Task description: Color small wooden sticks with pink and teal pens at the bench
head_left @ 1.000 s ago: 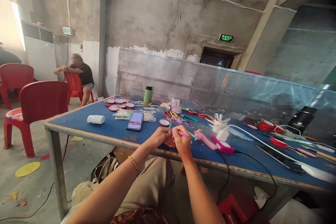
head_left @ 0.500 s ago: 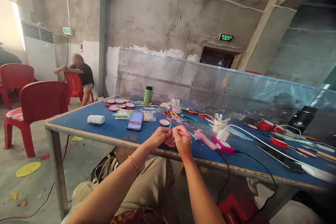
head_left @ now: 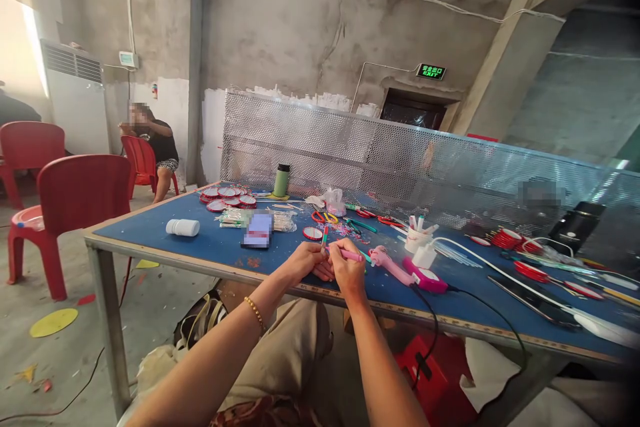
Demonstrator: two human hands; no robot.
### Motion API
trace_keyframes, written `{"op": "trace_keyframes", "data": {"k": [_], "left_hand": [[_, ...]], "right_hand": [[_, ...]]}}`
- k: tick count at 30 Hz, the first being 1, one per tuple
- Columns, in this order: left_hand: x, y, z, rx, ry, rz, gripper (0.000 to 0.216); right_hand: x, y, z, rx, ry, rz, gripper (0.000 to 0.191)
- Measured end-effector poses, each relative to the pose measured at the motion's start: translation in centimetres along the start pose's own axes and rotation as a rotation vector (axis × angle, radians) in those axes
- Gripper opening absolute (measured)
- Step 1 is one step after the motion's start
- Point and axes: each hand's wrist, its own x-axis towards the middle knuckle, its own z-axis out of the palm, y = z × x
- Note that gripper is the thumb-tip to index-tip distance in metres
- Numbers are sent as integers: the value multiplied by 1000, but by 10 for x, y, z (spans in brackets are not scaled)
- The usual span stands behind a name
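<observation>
My two hands meet at the near edge of the blue table (head_left: 150, 250). My left hand (head_left: 309, 263) is closed round a thin stick (head_left: 325, 234) with green and red on it, which stands up from the fingers. In my right hand (head_left: 349, 273) a pink pen (head_left: 353, 255) lies across the grip, its tip end by the left fingers. The fingers hide most of where the two things meet. Just behind them lies a round red-rimmed disc (head_left: 313, 233) with a pale face. A pink hot glue gun (head_left: 393, 265) rests to the right.
Further left are a phone (head_left: 258, 230), a white bottle (head_left: 183, 227) on its side and a pile of red-rimmed discs (head_left: 227, 197). A green flask (head_left: 282, 181) stands behind. Scissors (head_left: 325, 217), a cup of pens (head_left: 418, 237) and cables lie rightward. A person (head_left: 157, 140) sits far left.
My hands and what they hold look the same. The seated person has drawn their arms in toward the head. Under the table on the right, more of a red object shows.
</observation>
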Motion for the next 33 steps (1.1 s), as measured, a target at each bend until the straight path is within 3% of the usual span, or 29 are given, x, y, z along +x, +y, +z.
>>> {"op": "trace_keyframes", "data": {"k": [15, 22, 33], "left_hand": [[0, 0, 0, 3, 5, -3, 38], [0, 0, 0, -6, -8, 0, 41], [0, 0, 1, 3, 17, -4, 38]], "right_hand": [[0, 1, 0, -3, -39, -21, 19], [-1, -1, 0, 37, 18, 30, 20], [0, 1, 1, 19, -38, -12, 20]]}}
